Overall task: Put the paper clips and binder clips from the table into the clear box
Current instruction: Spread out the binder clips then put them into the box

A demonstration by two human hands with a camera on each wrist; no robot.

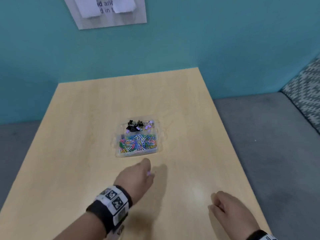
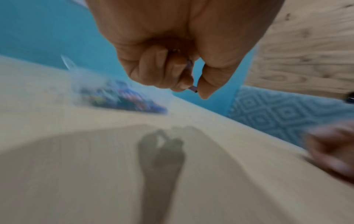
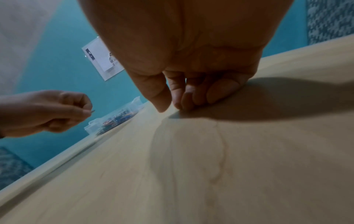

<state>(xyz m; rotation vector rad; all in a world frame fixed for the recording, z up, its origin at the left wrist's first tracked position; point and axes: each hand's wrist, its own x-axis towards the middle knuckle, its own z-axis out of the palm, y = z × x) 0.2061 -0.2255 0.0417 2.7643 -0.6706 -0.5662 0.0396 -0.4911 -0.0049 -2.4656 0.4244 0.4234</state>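
Note:
The clear box (image 1: 160,135) stands mid-table; its far compartment holds black and purple binder clips (image 1: 136,126) and its near one coloured paper clips (image 1: 137,142). My left hand (image 1: 149,173) hovers just in front of the box and pinches a small purple binder clip (image 2: 192,88) between thumb and forefinger (image 2: 193,91). The right wrist view shows this hand (image 3: 47,112) and the box (image 3: 114,118) too. My right hand (image 1: 213,203) rests at the near right of the table, its fingers curled, fingertips (image 3: 193,100) touching the wood, nothing visible in it.
The light wooden table (image 1: 86,153) meets a teal wall at its far edge. Grey floor and a patterned seat (image 1: 306,90) lie off its right edge. A paper sign (image 1: 110,11) hangs on the wall. The box (image 2: 114,97) is blurred in the left wrist view.

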